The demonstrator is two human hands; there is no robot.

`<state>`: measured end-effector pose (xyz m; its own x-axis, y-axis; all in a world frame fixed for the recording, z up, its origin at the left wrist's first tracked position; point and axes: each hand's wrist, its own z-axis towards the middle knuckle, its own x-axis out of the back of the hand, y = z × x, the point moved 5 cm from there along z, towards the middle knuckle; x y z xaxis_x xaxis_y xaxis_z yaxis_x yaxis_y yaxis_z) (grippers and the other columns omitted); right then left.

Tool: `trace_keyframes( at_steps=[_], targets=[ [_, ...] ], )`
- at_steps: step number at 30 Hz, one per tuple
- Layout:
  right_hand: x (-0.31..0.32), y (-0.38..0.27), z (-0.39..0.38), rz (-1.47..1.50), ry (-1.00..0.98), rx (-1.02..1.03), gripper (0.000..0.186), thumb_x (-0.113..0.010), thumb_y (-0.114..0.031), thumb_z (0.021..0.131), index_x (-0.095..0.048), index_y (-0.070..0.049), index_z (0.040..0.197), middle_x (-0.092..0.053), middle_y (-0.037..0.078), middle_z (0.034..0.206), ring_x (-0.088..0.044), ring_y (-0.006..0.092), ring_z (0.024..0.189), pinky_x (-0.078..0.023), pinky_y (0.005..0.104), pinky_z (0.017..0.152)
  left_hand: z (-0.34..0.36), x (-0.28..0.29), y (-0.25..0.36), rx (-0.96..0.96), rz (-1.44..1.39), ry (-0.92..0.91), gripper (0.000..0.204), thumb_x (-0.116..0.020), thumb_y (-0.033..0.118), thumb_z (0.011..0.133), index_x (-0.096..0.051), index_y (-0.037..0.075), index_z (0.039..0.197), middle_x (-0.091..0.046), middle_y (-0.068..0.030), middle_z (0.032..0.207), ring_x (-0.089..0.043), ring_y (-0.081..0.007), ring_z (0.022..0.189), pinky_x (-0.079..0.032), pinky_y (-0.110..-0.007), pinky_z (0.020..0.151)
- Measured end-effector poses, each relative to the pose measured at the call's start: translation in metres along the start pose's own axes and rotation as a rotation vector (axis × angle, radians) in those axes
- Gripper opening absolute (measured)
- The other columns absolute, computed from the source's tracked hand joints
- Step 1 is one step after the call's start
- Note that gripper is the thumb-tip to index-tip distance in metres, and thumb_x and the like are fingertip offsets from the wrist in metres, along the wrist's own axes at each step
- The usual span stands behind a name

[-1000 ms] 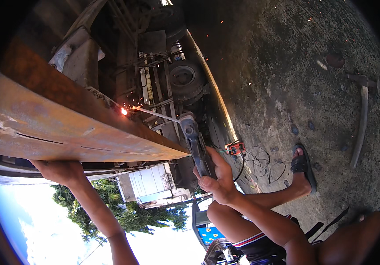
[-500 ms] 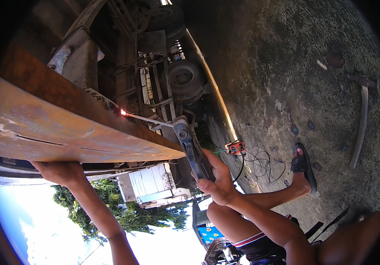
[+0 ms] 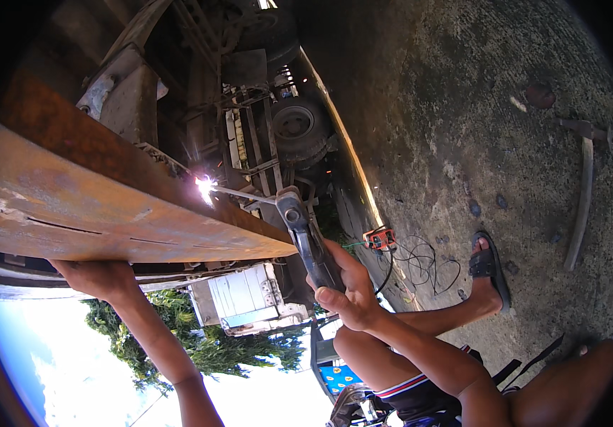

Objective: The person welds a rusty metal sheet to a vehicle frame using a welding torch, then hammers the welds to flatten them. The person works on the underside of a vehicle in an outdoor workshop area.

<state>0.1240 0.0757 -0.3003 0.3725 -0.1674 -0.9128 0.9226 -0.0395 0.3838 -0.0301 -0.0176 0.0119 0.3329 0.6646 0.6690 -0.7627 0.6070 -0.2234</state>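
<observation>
Clock positions taken from the centre of view. My right hand (image 3: 349, 286), at 5 o'clock, is closed round a black electrode holder (image 3: 303, 231), thumb at the handle's lower end. The holder sits near centre, its welding rod (image 3: 246, 194) pointing between 9 and 10 o'clock. At the rod tip: a white-violet arc (image 3: 205, 186) by the rusty steel beam (image 3: 128, 217), which runs from 9 o'clock nearly to centre. Glare hides the exact contact. My left hand (image 3: 100, 276), between 8 and 9 o'clock, touches the beam's lower edge; fingers hidden, grip cannot be told. Hammer (image 3: 584, 192) on the concrete floor (image 3: 449, 92), 3 o'clock. Vehicle wheel (image 3: 297, 127), 12 o'clock.
</observation>
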Motion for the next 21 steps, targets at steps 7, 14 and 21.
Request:
trace_keyframes(
  at_steps=[7,14,21],
  targets=[
    [0.0007,0.0001,0.0002,-0.030,0.007,-0.002,0.092,-0.073,-0.053,0.084,-0.035,0.006,0.143,-0.051,0.001,0.083,-0.046,0.0038,0.064,-0.039,0.0201,0.053,0.0012,0.0025,-0.0013,-0.041,0.050,-0.010,0.048,-0.034,0.027,0.107,-0.036,0.000,0.146,-0.043,-0.0200,0.147,-0.048,-0.0330,0.129,-0.041,-0.049,0.112],
    [0.0004,0.0010,-0.0004,-0.017,0.013,-0.013,0.092,-0.074,-0.053,0.083,-0.036,0.005,0.143,-0.052,0.002,0.087,-0.047,0.0049,0.070,-0.040,0.0214,0.059,-0.0003,0.0019,0.0017,-0.072,0.076,0.000,0.046,-0.039,0.022,0.106,-0.037,-0.002,0.146,-0.044,-0.0206,0.145,-0.051,-0.0318,0.126,-0.046,-0.046,0.109],
    [0.0009,-0.0022,-0.0004,-0.023,0.009,0.016,0.077,-0.073,-0.048,0.085,-0.046,0.002,0.137,-0.056,0.003,0.101,-0.053,0.0096,0.090,-0.043,0.0260,0.080,0.0005,0.0041,0.0013,-0.103,0.123,0.006,0.047,-0.044,0.020,0.105,-0.037,-0.002,0.146,-0.046,-0.0202,0.144,-0.052,-0.0303,0.125,-0.047,-0.044,0.108]
  ],
)
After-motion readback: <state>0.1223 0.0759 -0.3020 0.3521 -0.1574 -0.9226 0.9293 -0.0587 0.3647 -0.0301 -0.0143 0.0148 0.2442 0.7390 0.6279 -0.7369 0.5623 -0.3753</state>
